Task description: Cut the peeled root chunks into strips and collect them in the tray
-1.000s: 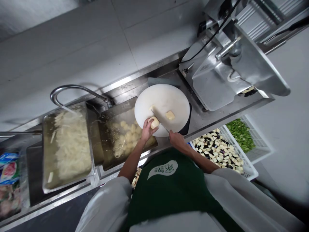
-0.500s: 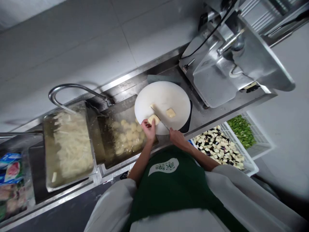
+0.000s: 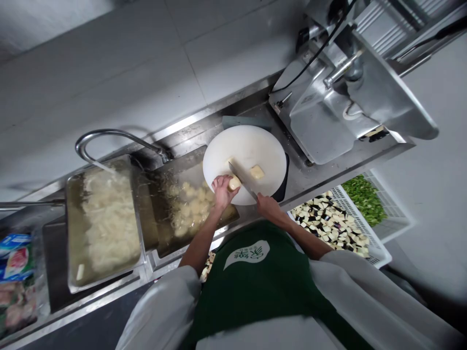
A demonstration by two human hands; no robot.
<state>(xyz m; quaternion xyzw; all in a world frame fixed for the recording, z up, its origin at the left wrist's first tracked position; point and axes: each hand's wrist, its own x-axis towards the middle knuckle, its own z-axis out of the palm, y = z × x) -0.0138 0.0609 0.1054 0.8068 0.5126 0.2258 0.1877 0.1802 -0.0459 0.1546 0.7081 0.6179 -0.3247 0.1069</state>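
My left hand (image 3: 222,191) grips a peeled potato (image 3: 234,183) at the near left of the round white cutting board (image 3: 251,141). In my right hand (image 3: 268,206) is a knife (image 3: 243,182), its handle hidden by the fingers and its blade slanting up and left over the board. The blade lies just right of the potato; whether they touch I cannot tell. To the right of the blade rests a squared potato piece (image 3: 257,171). A small pale scrap sits on the board by the knife's tip.
Peeled potatoes (image 3: 193,206) lie in water in the sink to the left. Beyond them, a metal pan (image 3: 71,243) holds pale strips under a running faucet (image 3: 109,130). A metal slicing machine (image 3: 324,121) stands right. Below are baskets of diced eggplant (image 3: 328,223) and chopped greens (image 3: 363,199).
My left hand has turned the potato, so its rounded side now shows, and the fingers have come over its top. The knife has stayed nearly in place.
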